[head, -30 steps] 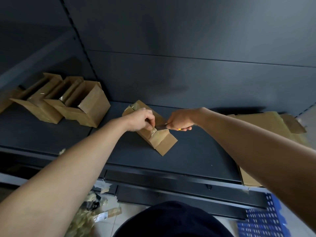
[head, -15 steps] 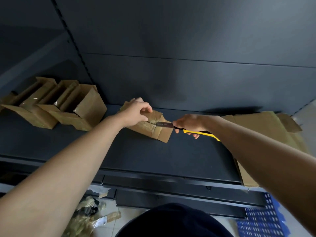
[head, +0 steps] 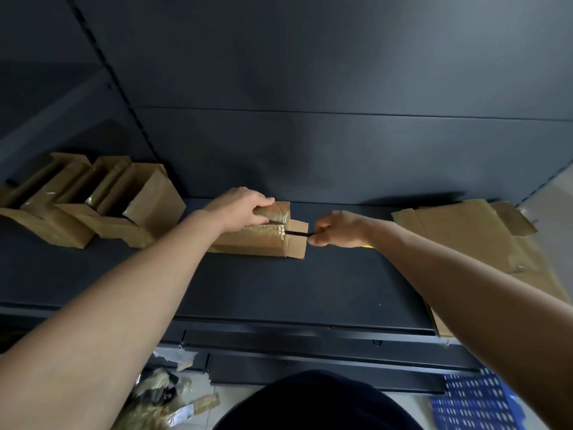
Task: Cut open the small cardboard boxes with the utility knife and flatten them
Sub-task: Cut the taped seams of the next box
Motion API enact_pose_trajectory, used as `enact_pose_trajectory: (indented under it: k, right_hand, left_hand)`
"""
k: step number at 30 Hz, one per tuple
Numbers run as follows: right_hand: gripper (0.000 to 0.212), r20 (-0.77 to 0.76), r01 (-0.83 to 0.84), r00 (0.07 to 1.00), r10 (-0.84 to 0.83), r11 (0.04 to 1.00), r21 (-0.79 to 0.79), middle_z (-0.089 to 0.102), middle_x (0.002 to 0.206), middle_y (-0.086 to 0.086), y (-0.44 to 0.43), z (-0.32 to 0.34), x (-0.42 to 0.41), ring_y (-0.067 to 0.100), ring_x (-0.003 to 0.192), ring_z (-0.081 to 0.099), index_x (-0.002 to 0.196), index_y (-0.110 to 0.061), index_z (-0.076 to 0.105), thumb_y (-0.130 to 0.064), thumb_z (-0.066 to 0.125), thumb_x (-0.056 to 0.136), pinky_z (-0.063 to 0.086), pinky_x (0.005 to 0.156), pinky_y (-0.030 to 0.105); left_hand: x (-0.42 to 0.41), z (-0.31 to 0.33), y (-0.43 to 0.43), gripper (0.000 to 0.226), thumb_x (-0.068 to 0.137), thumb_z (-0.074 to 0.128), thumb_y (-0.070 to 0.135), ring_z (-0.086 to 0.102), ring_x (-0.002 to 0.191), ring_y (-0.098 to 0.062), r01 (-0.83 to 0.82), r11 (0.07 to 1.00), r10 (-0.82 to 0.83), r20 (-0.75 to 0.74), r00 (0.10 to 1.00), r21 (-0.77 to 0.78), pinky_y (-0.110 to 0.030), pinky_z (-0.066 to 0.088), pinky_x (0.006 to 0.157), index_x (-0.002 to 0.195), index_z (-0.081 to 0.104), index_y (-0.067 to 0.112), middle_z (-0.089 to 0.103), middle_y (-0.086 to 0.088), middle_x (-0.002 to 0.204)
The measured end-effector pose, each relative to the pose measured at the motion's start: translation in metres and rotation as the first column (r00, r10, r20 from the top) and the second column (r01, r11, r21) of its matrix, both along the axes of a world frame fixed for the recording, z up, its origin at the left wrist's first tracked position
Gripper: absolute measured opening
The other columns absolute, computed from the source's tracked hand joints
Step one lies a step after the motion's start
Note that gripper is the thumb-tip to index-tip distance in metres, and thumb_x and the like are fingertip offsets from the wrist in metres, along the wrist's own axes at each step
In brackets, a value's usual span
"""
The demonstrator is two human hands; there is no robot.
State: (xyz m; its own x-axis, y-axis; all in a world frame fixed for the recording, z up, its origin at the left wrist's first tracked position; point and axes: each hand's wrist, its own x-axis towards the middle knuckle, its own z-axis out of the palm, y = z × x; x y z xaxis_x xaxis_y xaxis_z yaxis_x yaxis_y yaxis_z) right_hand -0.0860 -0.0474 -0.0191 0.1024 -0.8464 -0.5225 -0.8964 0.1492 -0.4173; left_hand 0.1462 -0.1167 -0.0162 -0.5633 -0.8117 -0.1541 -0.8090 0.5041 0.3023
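Note:
A small taped cardboard box (head: 254,240) lies on its side in the middle of the dark shelf (head: 279,290). My left hand (head: 242,207) grips the box from above, fingers curled over its top edge. My right hand (head: 338,229) grips the utility knife (head: 299,233); its dark blade points left into the taped seam at the box's right end, where a flap stands open. A sliver of the knife's yellow handle (head: 367,246) shows under the wrist.
Several opened small boxes (head: 102,206) stand in a row at the shelf's left. Flattened cardboard (head: 471,234) lies at the right end. Tape scraps and paper (head: 167,398) litter the floor below; a blue perforated crate (head: 474,401) sits at lower right.
The box has been turned and now lies level, lengthwise along the shelf. My left hand shifted on top of it, and the blade now sits in the seam at the right end.

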Motion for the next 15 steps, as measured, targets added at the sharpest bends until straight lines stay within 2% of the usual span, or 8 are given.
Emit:
enact_pose_trajectory:
  k: [4, 7, 11, 13, 15]
  right_hand:
    - [0.031, -0.122, 0.052, 0.990, -0.072, 0.987, -0.155, 0.050, 0.075, -0.005, -0.001, -0.001, 0.011, 0.015, 0.071, 0.048, 0.067, -0.027, 0.050, -0.052, 0.056, 0.084, 0.033, 0.055, 0.027]
    - [0.023, -0.198, 0.060, 0.974, -0.107, 0.971, -0.230, 0.050, 0.076, -0.003, 0.003, -0.004, 0.018, 0.021, 0.078, 0.051, 0.079, -0.026, 0.052, -0.048, 0.053, 0.085, 0.035, 0.059, 0.028]
    - [0.026, -0.138, 0.200, 0.966, -0.220, 0.969, -0.145, 0.057, 0.075, 0.003, 0.003, -0.012, 0.035, 0.023, 0.072, 0.056, 0.086, -0.015, 0.054, -0.040, 0.048, 0.086, 0.035, 0.053, 0.025]
    - [0.028, -0.135, 0.264, 0.950, -0.282, 0.955, -0.136, 0.063, 0.079, 0.006, 0.001, -0.014, 0.038, 0.025, 0.073, 0.062, 0.094, -0.011, 0.058, -0.035, 0.046, 0.087, 0.039, 0.056, 0.023]
    - [0.031, -0.131, 0.356, 0.915, -0.381, 0.918, -0.177, 0.063, 0.083, 0.007, -0.001, -0.014, 0.030, 0.025, 0.074, 0.065, 0.104, -0.009, 0.060, -0.030, 0.042, 0.090, 0.041, 0.057, 0.022]
  left_hand:
    - [-0.005, 0.000, 0.000, 0.053, 0.090, 0.062, 0.035, 0.040, 0.132, -0.023, -0.053, 0.998, 0.053, 0.001, 0.999, 0.021, -0.038, 0.035, 0.107, 0.139, 0.046, 0.022, 0.045, -0.003, 0.144]
    - [-0.009, 0.000, 0.002, 0.053, 0.090, 0.063, 0.034, 0.042, 0.130, -0.025, -0.084, 0.996, 0.083, 0.020, 0.996, 0.025, -0.039, 0.038, 0.105, 0.139, 0.046, 0.021, 0.046, -0.006, 0.143]
    - [-0.018, -0.001, 0.008, 0.050, 0.091, 0.061, 0.031, 0.047, 0.124, -0.029, -0.119, 0.993, 0.120, 0.057, 0.991, -0.015, -0.037, 0.042, 0.096, 0.138, 0.049, 0.018, 0.051, -0.010, 0.136]
    - [-0.018, -0.003, 0.010, 0.039, 0.092, 0.058, 0.027, 0.055, 0.111, -0.029, -0.154, 0.988, 0.155, 0.057, 0.986, -0.029, -0.036, 0.047, 0.085, 0.129, 0.058, 0.016, 0.058, -0.010, 0.124]
    - [-0.013, -0.003, 0.010, 0.025, 0.092, 0.054, 0.020, 0.061, 0.090, -0.026, -0.195, 0.980, 0.195, 0.026, 0.980, -0.028, -0.035, 0.050, 0.071, 0.111, 0.067, 0.009, 0.064, -0.010, 0.106]
